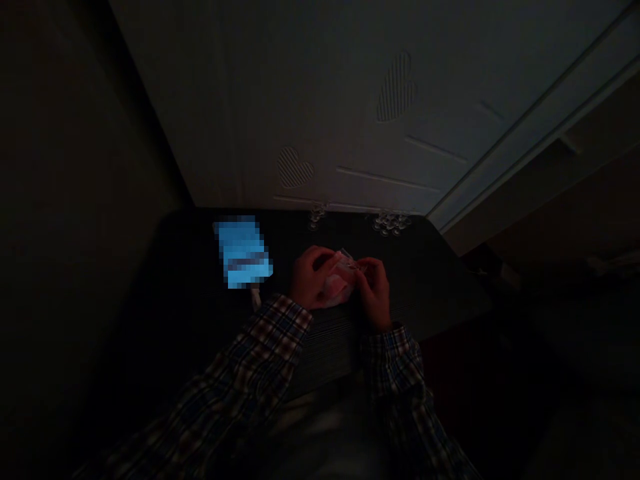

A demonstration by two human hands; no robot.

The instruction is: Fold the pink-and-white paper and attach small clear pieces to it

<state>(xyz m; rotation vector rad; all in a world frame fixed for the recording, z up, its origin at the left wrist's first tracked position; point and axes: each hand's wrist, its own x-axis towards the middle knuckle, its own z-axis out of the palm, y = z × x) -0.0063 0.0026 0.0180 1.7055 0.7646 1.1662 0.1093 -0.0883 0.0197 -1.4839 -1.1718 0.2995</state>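
A small, see-through plastic bag (340,287) with a pinkish look lies between my hands, low over the dark table. My left hand (310,273) is curled round its left side, fingers closed on the plastic near the top. On the other side, the fingertips of my right hand (375,287) are pinched together at the bag's upper right edge. Whether a small item is also between those fingertips is too dark to tell. The bag's contents cannot be made out.
A lit, blurred-out screen (243,250) lies left of my hands, with a pale cable end (256,297) below it. Two clusters of small shiny things, one smaller (316,217) and one larger (391,223), sit at the table's back edge against a white panel (340,100) with heart shapes.
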